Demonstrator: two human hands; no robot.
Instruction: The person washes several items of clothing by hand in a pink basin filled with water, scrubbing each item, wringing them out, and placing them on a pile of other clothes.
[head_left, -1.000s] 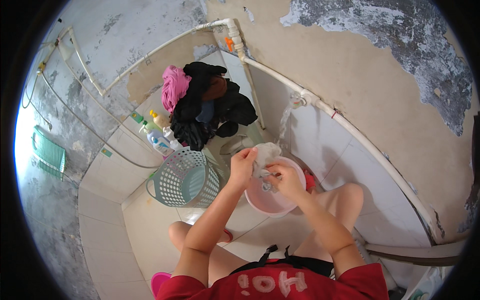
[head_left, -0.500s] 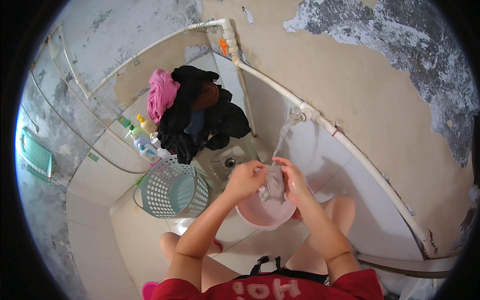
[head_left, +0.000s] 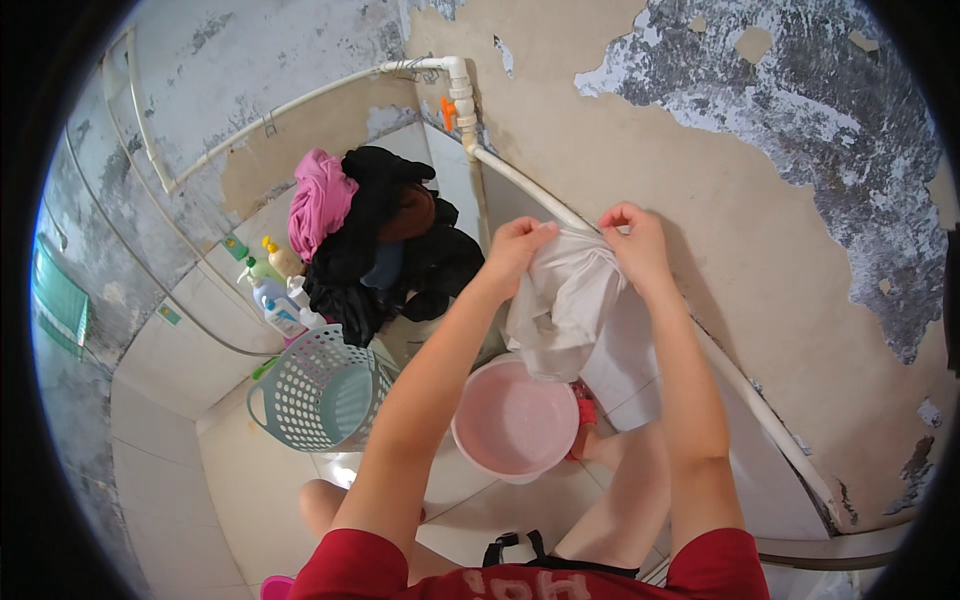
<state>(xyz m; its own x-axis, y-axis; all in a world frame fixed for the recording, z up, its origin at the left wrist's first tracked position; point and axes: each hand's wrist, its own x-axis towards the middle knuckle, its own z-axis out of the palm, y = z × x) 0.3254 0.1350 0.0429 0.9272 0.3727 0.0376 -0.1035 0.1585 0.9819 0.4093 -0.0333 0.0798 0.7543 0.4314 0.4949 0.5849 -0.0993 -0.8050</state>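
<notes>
A wet whitish cloth [head_left: 568, 300], seemingly a garment, hangs stretched between my two hands. My left hand [head_left: 517, 256] pinches its upper left edge, and the upper right edge is gripped by the fingers of my right hand [head_left: 637, 248]. The lower end dangles just over the far rim of a pink basin [head_left: 478, 455], which stands on the floor between my legs. The tap on the wall pipe is hidden behind the cloth and hands.
At the far left, black clothes [head_left: 410, 240] are heaped with a pink cloth [head_left: 322, 200]. A grey-green perforated basket [head_left: 290, 415] and several pump bottles [head_left: 270, 290] stand nearby. A white pipe [head_left: 530, 190] with an orange valve handle [head_left: 448, 113] runs along the wall.
Both hands have risen away from the basin toward the wall pipe. The cloth, bunched over the basin before, now hangs spread out. The running water stream is no longer visible.
</notes>
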